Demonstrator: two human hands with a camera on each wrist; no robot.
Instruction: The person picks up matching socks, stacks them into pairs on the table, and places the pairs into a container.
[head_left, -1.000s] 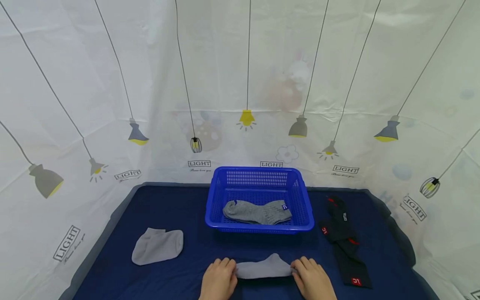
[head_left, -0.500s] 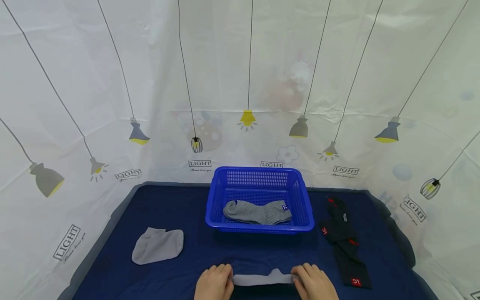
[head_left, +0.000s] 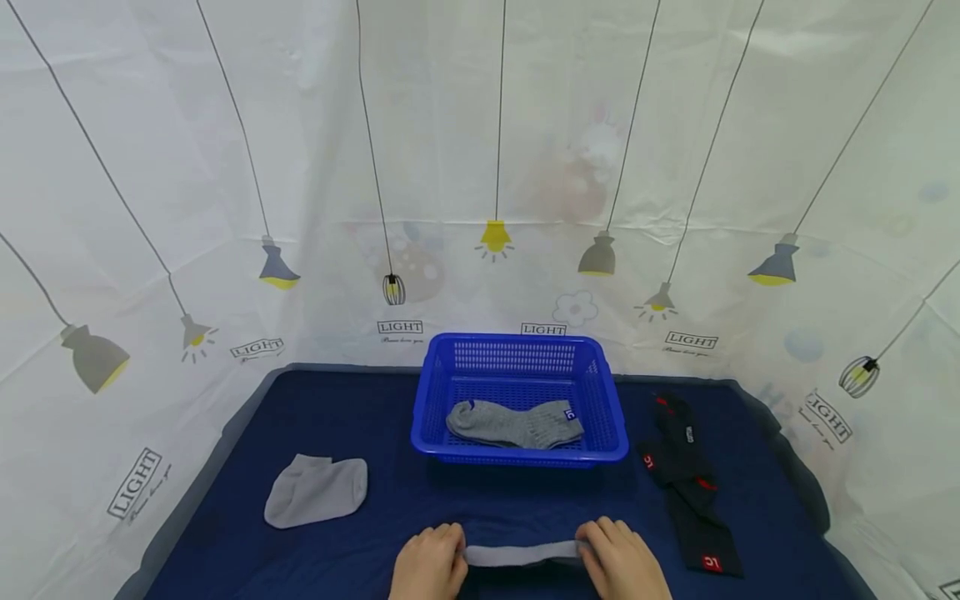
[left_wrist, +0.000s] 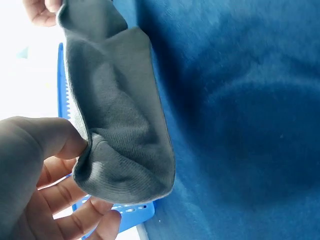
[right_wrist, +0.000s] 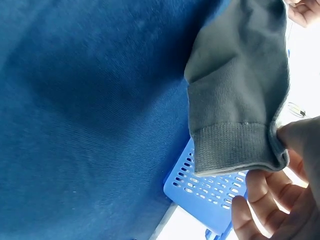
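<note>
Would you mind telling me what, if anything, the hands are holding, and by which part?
A gray sock, pinched by the edge at both ends: the left hand has the toe end, the right hand the cuff.

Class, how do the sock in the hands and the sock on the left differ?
The held sock spans from left hand to right hand; the left-side sock lies on the cloth untouched. In the head view, the held sock looks narrow, the left-side sock broad. Both look plain grey.
</note>
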